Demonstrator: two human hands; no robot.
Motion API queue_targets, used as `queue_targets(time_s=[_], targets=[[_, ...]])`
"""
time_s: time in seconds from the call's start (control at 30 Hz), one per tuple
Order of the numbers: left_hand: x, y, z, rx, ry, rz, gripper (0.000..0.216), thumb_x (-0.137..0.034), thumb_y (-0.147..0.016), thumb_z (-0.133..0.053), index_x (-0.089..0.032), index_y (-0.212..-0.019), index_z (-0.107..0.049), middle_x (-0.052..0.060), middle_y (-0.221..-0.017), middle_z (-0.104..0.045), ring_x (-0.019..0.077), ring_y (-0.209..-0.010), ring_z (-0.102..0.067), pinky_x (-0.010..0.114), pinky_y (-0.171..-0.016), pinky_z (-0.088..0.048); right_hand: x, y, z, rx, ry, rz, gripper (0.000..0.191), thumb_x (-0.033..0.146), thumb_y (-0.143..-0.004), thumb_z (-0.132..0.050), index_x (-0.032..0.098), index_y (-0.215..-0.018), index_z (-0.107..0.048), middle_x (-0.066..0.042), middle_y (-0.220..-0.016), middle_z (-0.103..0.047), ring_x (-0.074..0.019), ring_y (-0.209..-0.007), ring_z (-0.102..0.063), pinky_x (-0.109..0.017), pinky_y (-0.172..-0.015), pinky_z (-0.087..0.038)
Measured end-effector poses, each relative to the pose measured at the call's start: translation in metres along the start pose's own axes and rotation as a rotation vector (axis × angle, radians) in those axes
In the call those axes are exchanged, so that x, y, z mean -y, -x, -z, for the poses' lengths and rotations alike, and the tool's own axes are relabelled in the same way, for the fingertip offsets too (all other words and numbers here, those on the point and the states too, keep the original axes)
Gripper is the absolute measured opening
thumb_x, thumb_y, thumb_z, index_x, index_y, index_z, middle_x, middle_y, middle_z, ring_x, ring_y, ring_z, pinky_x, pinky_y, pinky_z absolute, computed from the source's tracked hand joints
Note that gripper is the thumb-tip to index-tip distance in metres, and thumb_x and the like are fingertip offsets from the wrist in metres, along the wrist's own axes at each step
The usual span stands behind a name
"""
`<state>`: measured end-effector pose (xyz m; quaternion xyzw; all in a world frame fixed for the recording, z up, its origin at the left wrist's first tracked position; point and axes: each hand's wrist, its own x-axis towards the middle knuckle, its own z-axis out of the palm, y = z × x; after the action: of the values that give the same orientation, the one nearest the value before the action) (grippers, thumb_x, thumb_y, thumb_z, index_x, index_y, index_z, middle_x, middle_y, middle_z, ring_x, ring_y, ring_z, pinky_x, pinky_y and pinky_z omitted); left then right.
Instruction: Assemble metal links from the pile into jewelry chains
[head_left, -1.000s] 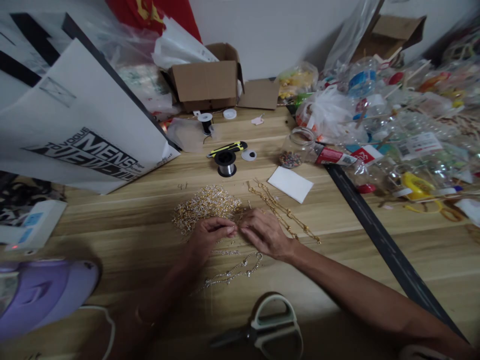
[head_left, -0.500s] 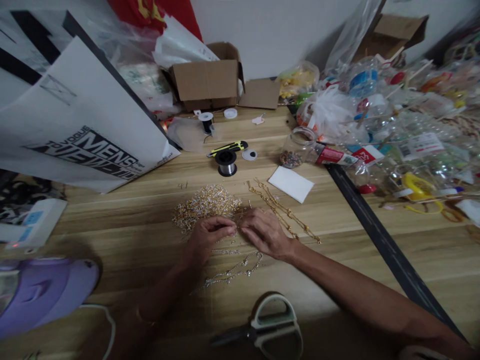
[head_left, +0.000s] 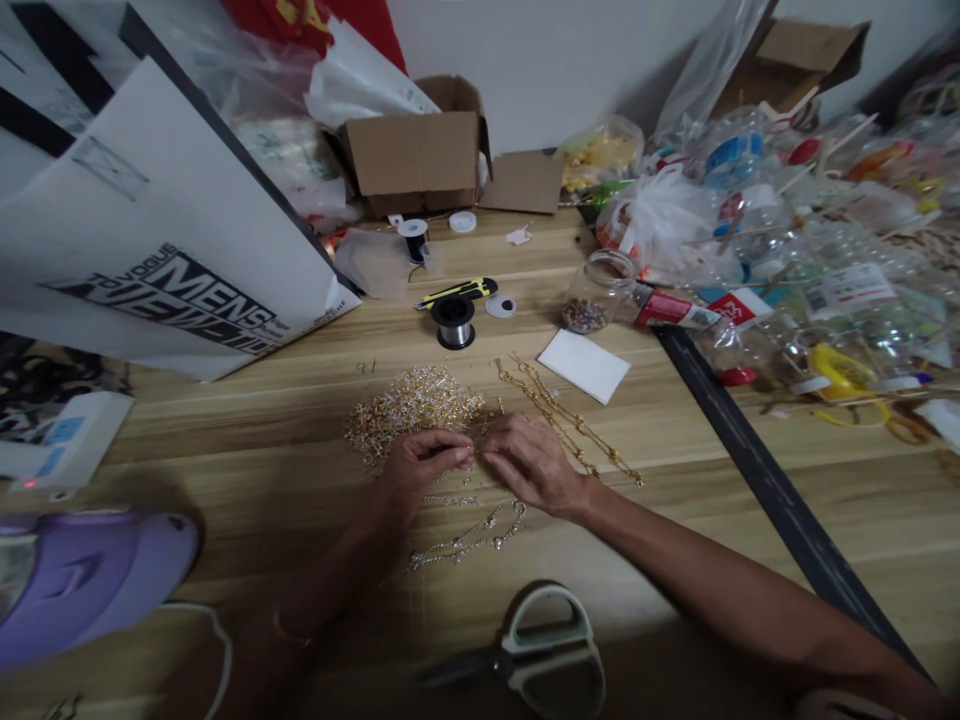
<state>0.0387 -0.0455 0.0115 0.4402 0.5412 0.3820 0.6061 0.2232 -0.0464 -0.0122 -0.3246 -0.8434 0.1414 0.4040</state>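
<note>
My left hand is closed, thumb and forefinger pinched on something too small to name. Close beside it, my right hand is also closed, its fingertips pressed together over the table; what they hold is hidden. A heap of small gold and silver jewellery pieces lies just beyond my left hand. Past my right hand stretches a gold chain with beads. Nearer me, below both hands, rests a silver chain in a loose loop, with a shorter silver piece above it.
Scissors lie at the front. Beyond the heap are a wire spool, a yellow-black cutter and a jar of beads. A white pad lies right, a paper bag stands left, and plastic bottles crowd the right.
The view has shifted very slightly. Both hands stay close together in the same place, with hardly any visible finger movement.
</note>
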Motion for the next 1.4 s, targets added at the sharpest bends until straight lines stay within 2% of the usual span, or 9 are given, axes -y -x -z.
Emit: queue_targets(time_s=[0.63, 1.07, 1.4], targets=[[0.010, -0.001, 0.004, 0.051, -0.001, -0.052, 0.011, -0.019, -0.062, -0.074, -0.016, -0.072, -0.073, 0.000, -0.063, -0.071, 0.0137, -0.061, -0.065, 0.023, -0.063, -0.051, 0.005, -0.004, 0.002, -0.017, 0.018, 0.085, 0.006, 0.015, -0.088, -0.052, 0.015, -0.092, -0.057, -0.007, -0.083, -0.064, -0.0170, -0.078, -0.056, -0.031, -0.069, -0.044], [0.012, -0.001, 0.005, 0.065, -0.014, -0.091, 0.009, -0.019, -0.063, -0.074, -0.017, -0.072, -0.073, 0.000, -0.067, -0.072, 0.0117, -0.063, -0.065, 0.020, -0.062, -0.050, 0.004, -0.003, 0.001, -0.013, 0.047, 0.084, 0.006, 0.015, -0.088, -0.051, 0.015, -0.091, -0.057, -0.007, -0.081, -0.063, -0.0171, -0.077, -0.054, -0.030, -0.069, -0.042], [0.012, -0.002, 0.004, 0.028, 0.049, -0.009, 0.014, -0.021, -0.060, -0.075, -0.016, -0.073, -0.073, 0.000, -0.063, -0.071, 0.0128, -0.061, -0.065, 0.023, -0.064, -0.051, 0.005, -0.004, 0.003, -0.010, 0.069, 0.073, 0.006, 0.016, -0.088, -0.051, 0.015, -0.089, -0.056, -0.008, -0.080, -0.063, -0.0175, -0.077, -0.055, -0.030, -0.068, -0.042]])
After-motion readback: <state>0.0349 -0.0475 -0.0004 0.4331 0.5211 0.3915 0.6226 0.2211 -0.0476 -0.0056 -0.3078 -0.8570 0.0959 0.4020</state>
